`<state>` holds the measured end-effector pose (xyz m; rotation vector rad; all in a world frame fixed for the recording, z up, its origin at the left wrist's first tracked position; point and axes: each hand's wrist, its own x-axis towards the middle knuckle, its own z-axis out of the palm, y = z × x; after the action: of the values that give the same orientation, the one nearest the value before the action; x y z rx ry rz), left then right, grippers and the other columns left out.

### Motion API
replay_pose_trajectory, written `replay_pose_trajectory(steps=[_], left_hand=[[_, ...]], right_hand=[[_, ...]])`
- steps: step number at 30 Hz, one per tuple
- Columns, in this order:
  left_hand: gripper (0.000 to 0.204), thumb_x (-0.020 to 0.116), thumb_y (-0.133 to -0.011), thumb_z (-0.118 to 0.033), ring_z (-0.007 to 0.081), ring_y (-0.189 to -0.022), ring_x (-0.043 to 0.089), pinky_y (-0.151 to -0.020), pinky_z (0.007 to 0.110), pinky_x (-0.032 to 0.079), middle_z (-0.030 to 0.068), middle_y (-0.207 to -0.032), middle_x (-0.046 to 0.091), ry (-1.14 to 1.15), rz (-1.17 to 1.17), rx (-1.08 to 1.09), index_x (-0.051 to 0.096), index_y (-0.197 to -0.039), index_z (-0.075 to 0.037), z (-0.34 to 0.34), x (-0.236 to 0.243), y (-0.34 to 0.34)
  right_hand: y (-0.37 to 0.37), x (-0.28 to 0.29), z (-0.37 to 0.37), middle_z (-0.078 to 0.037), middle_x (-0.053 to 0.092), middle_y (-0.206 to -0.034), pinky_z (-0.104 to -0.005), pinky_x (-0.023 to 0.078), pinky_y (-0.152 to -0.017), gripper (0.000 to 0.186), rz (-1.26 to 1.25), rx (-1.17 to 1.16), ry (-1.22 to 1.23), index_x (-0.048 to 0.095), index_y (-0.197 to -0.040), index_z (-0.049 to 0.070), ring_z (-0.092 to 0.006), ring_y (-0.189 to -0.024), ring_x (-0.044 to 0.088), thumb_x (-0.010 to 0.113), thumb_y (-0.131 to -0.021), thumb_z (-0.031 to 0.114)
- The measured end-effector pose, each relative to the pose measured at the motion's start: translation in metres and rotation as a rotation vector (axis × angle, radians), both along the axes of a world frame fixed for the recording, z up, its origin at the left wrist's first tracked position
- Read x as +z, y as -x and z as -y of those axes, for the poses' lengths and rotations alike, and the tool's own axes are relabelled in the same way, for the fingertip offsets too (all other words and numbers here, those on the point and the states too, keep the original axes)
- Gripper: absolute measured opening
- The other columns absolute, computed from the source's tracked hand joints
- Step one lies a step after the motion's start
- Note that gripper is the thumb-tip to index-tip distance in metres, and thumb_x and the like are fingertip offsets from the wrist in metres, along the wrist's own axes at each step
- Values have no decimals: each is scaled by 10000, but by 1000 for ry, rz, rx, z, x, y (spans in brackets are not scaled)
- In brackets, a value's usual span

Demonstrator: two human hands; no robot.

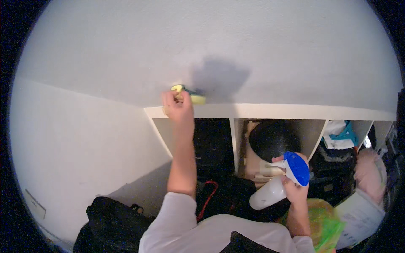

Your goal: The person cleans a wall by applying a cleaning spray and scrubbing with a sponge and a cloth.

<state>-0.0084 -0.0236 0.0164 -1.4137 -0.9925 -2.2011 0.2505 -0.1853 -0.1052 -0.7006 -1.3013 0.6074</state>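
1. The left hand (178,106) was closed around a yellow sponge with a green scouring face (190,95), pressing it flat against the white wall (253,50) just above the top edge of the white shelf unit (274,111)
2. The sponge projected to the right of the fingers; it was judged soft, light and compressible, best held across its short sides with the fingers on the back
3. The right hand (295,185) was wrapped around the neck of a white spray bottle with a blue trigger head (280,179), held low and well apart from the sponge
4. The bottle was judged rigid plastic, moderately heavy if filled and possibly slippery when wet; the neck below the trigger offered the secure hold
5. Beyond the right hand, a dark round pan (274,139) stood in a shelf compartment
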Motion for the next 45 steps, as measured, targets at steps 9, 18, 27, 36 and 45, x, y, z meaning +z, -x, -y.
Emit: replay_pose_trajectory(steps=[9, 18, 27, 36, 45], left_hand=[[100, 580, -718, -36, 268, -594, 496, -525, 357, 404, 121, -680, 470, 24, 5, 77, 487, -753, -31, -9, 1, 6], [61, 550, -751, 5, 257, -598, 493, -538, 354, 404, 120, -715, 488, -62, -172, 95, 492, -757, -12, 2, 4, -1], [114, 568, -722, 49, 239, -613, 485, -531, 342, 398, 108, -696, 481, -128, -324, 82, 481, -740, -22, -8, -1, -24], [105, 580, -762, -22, 192, -643, 471, -549, 319, 394, 83, -712, 473, -103, -104, 96, 478, -741, -30, 3, 2, -17], [88, 589, -739, 4, 210, -603, 516, -570, 291, 435, 96, -663, 505, -122, 5, 67, 508, -724, -30, -8, -2, -14]], right_hand=[[-4, -4, -10, -165, 552, -1012, -393, 411, -872, 524, 26, 16, -53, 421, -1119, -19, -281, -951, 542, 565, -620, 57], [-4, -5, -6, -143, 561, -1005, -345, 383, -884, 504, -113, -55, -47, 472, -1081, -31, -233, -949, 532, 579, -599, 70], [-10, -5, -1, -153, 552, -1023, -349, 363, -908, 541, -253, 34, -12, 435, -1127, -37, -230, -978, 514, 598, -628, 91], [-13, -3, -1, -144, 567, -1014, -338, 383, -888, 518, -202, -10, -46, 450, -1115, -34, -220, -958, 532, 568, -617, 52], [-11, 2, 2, -130, 575, -1004, -333, 383, -885, 478, -176, -42, -41, 476, -1090, -30, -223, -943, 537, 566, -629, 61]])
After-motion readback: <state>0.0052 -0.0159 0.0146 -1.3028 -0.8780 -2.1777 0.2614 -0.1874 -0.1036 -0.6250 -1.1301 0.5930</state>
